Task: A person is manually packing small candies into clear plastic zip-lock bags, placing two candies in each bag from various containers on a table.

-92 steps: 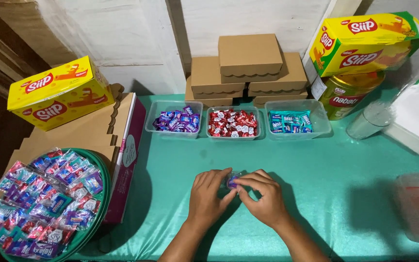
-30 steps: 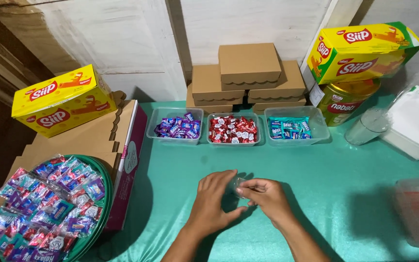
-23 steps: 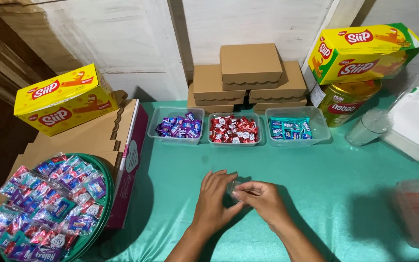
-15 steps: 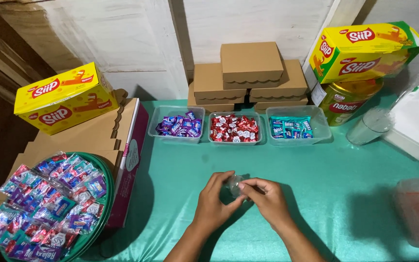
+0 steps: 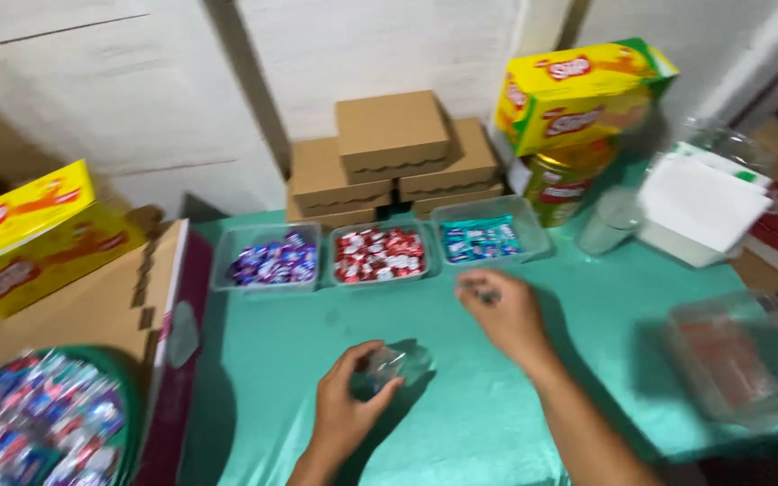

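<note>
Left hand (image 5: 346,407): near the front edge of the tabletop (image 5: 587,360), fingers curled round a small clear wrapper (image 5: 389,364); wrapper pinched at the fingertips, just above the teal cloth.
Right hand (image 5: 502,310): mid-table, right of the left hand and apart from it; fingers bent together over something small and dark — blurred, cannot tell what.
Three clear trays: in a row toward the back edge; purple sweets (image 5: 272,261) left, red-and-white sweets (image 5: 380,254) middle, teal sweets (image 5: 481,239) right; right hand nearest the teal tray.
Brown cartons (image 5: 392,153): flat, plain, stacked behind the trays at the back edge.
Yellow boxes: one (image 5: 578,90) at the back right corner, on a yellow-green jar (image 5: 565,184); another (image 5: 29,238) off the left edge, on an open cardboard box (image 5: 92,306).
Round green tray (image 5: 132,405): front left — heaped with mixed wrapped sweets.
White carton (image 5: 700,207): right edge; clear plastic container (image 5: 736,360) in front of it.
</note>
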